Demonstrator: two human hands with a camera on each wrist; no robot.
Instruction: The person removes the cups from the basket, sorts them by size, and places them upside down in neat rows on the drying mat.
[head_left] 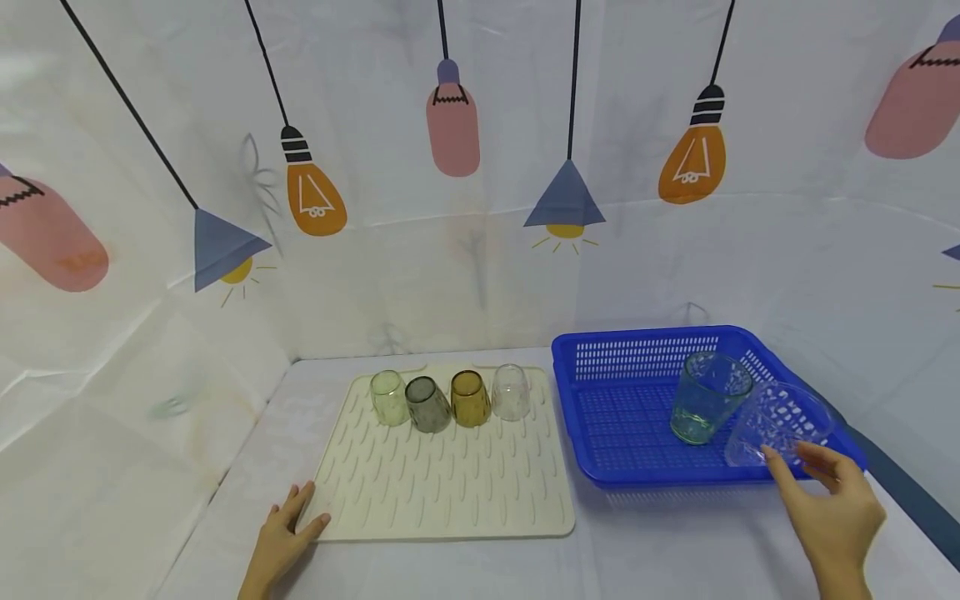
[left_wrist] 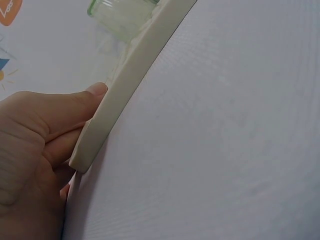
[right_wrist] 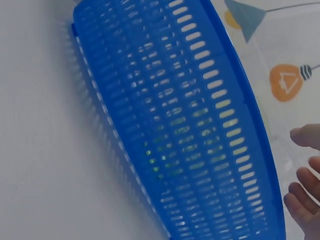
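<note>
At the front left corner of a cream ribbed tray, my left hand has its thumb and fingers spread against the edges. The left wrist view shows that thumb touching the tray's rim. Green, grey, amber and clear glasses stand in a row at the tray's back. My right hand is over the front right rim of a blue basket, thumb and fingers apart beside a patterned clear glass. Whether they touch it, I cannot tell.
A larger greenish glass leans inside the basket, left of the patterned one. White cloth covers the table. Behind stands a white curtain printed with hanging lamps. The basket's slotted side fills much of the right wrist view.
</note>
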